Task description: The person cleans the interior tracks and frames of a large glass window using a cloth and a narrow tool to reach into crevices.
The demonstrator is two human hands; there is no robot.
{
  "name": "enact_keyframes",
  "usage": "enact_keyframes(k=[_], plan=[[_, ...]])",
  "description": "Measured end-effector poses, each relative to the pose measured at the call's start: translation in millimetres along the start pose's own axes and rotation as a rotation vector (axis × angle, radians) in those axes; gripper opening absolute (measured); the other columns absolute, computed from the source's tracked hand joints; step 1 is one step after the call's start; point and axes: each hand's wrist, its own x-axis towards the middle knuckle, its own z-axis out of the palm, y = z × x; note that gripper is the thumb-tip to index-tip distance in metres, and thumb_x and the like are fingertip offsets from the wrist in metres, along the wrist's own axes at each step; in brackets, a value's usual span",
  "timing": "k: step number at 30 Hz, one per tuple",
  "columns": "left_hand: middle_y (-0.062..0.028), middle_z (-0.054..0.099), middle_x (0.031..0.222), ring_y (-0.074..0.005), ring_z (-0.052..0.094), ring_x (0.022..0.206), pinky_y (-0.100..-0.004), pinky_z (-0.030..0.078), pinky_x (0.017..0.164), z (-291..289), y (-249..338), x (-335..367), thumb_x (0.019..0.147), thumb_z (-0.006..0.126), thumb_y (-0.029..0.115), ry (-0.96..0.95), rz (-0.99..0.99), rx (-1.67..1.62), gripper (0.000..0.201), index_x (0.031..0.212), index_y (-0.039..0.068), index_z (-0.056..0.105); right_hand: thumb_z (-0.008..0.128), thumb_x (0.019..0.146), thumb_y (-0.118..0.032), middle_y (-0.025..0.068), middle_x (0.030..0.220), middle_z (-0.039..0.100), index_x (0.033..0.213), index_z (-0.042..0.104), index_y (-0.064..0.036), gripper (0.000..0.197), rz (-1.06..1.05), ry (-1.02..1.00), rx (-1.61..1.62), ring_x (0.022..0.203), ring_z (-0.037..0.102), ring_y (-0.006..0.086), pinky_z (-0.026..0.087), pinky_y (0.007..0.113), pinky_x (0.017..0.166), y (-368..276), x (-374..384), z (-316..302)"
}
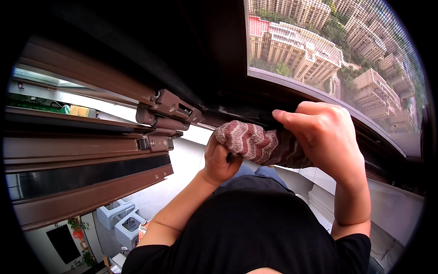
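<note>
A knitted cloth (260, 142) with pink, brown and grey zigzag stripes is bunched into a thick roll beside the dark window frame (223, 84). Around its left end my left hand (219, 160) is closed, with a small dark gap showing between the fingers. My right hand (321, 130) is curled over the right part of the cloth, thumb stretched leftward just below the frame. Its fingertips are hidden behind the hand. The cloth's right end hangs past the right wrist.
An opened brown window sash (82, 150) with a metal hinge (171, 109) juts in from the left. Mesh-covered glass (328, 45) at the upper right shows buildings far below. Grey-blue stools (127, 223) stand on the floor at lower left, near a plant (77, 223).
</note>
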Motion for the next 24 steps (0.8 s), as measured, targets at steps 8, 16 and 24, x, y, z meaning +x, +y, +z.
enact_keyframes(k=[8,16,24], plan=[[-0.02,0.055,0.111,-0.0377,0.054,0.104,-0.0411,0.046,0.088,0,3,2,0.065,0.064,-0.003,0.005,-0.007,0.017,0.035,0.098,0.001,0.055,0.061,0.068,-0.006,0.0032,0.064,0.051,0.097,0.067,-0.0119,0.03,-0.018,0.18,0.032,0.058,0.056,0.0211,0.045,0.032,0.05,-13,11,35],[-0.0183,0.059,0.109,-0.0375,0.056,0.1,-0.0426,0.044,0.087,0,-2,-1,0.069,0.07,0.008,0.018,0.018,0.087,0.041,0.106,0.0,0.054,0.062,0.068,-0.008,0.0031,0.064,0.05,0.097,0.066,-0.0127,0.03,-0.062,0.14,0.044,0.059,0.056,0.0206,0.045,0.032,0.05,-8,15,35],[-0.0219,0.054,0.116,-0.0389,0.053,0.106,-0.0412,0.045,0.089,-3,1,2,0.064,0.065,-0.003,-0.018,-0.017,0.032,0.038,0.1,0.001,0.054,0.061,0.068,-0.005,0.003,0.061,0.048,0.095,0.067,-0.0129,0.028,-0.034,0.179,0.049,0.053,0.054,0.0211,0.043,0.033,0.047,-8,9,36]])
